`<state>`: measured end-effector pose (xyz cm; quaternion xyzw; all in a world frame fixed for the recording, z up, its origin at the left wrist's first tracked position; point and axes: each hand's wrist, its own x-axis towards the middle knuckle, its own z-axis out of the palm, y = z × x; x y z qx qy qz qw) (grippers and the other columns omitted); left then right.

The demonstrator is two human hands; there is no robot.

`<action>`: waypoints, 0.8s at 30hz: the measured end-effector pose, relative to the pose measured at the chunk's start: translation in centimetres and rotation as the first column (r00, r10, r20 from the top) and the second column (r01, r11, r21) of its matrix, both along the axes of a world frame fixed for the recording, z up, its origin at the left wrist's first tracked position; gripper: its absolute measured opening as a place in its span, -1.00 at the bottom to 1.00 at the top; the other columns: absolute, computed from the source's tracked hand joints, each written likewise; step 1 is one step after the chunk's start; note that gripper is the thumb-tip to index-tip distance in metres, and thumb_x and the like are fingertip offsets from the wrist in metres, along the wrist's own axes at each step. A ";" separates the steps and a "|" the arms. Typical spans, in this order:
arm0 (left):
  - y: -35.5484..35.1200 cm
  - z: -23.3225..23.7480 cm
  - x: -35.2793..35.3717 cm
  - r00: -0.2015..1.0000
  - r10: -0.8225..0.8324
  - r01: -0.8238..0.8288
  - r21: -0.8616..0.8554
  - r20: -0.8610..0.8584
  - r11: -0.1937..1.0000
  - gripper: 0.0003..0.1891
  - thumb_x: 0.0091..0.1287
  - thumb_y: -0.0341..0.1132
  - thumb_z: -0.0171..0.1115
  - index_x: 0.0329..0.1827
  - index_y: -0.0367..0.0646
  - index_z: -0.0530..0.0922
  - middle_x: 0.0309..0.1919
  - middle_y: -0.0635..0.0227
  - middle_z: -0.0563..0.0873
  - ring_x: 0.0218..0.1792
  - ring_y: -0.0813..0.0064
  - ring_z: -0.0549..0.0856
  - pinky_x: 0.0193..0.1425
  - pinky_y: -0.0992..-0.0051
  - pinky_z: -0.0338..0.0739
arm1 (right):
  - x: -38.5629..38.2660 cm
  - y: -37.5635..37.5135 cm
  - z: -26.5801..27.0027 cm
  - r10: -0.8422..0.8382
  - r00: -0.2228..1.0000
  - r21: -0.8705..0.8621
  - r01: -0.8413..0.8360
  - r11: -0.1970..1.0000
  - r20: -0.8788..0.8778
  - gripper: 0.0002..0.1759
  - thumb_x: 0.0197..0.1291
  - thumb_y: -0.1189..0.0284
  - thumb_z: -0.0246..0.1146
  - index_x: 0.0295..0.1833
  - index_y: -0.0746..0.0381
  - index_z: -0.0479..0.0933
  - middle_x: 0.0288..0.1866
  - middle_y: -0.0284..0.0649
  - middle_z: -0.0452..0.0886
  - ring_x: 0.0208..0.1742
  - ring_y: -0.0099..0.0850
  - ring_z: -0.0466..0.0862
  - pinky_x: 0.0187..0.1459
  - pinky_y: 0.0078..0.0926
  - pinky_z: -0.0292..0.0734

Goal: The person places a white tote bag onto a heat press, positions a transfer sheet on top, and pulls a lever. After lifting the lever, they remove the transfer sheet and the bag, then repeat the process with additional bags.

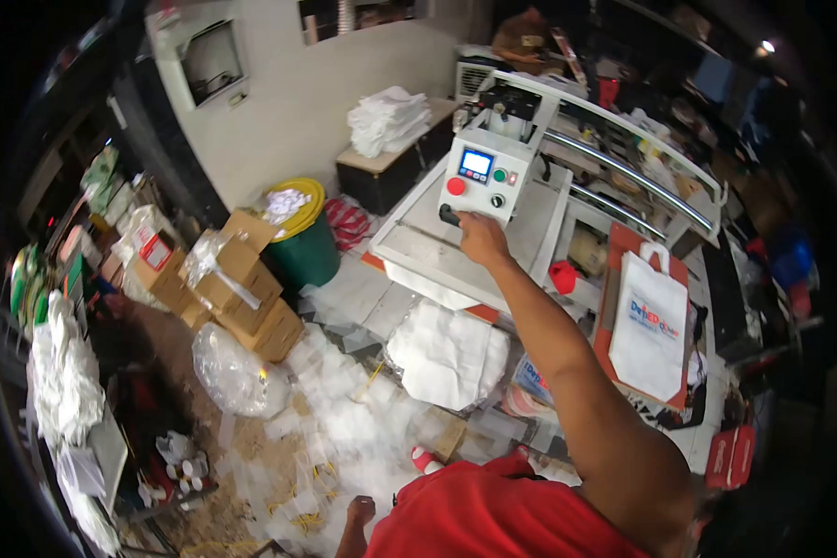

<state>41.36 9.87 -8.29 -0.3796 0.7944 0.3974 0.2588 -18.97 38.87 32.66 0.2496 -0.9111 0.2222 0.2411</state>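
Observation:
My right hand (pixel 484 238) reaches forward with its fingers closed around a black handle (pixel 449 215) at the lower front of a white control box (pixel 486 172). That box, with a small lit screen, a red button and a green button, belongs to a heat press (pixel 437 244). Low in the view, beside my red shirt, hangs my left hand (pixel 361 510), fingers curled, with nothing seen sticking out of it. To the right of my arm a white printed bag (pixel 649 321) lies flat on an orange-edged platen (pixel 620 270).
A stack of white bags (pixel 448 353) sits below the press. Cardboard boxes (pixel 242 288), a green bin with a yellow lid (pixel 307 246) and a clear plastic bundle (pixel 237 372) stand left. White sheets (pixel 344 409) litter the floor. Another person (pixel 523 42) is at the back.

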 end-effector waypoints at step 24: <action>-2.1 -0.5 -26.2 0.481 -0.853 0.754 -0.402 -0.201 0.519 -0.91 0.13 -0.36 0.23 -0.32 -0.10 0.63 -0.28 0.24 0.74 -0.15 0.23 0.72 -0.08 0.18 0.65 | 17.4 31.0 0.0 -0.742 0.670 0.099 0.739 0.666 -0.006 -0.75 0.15 0.21 0.27 -0.35 0.18 0.58 -0.29 -0.20 0.65 -0.07 -0.17 0.59 -0.02 -0.05 0.28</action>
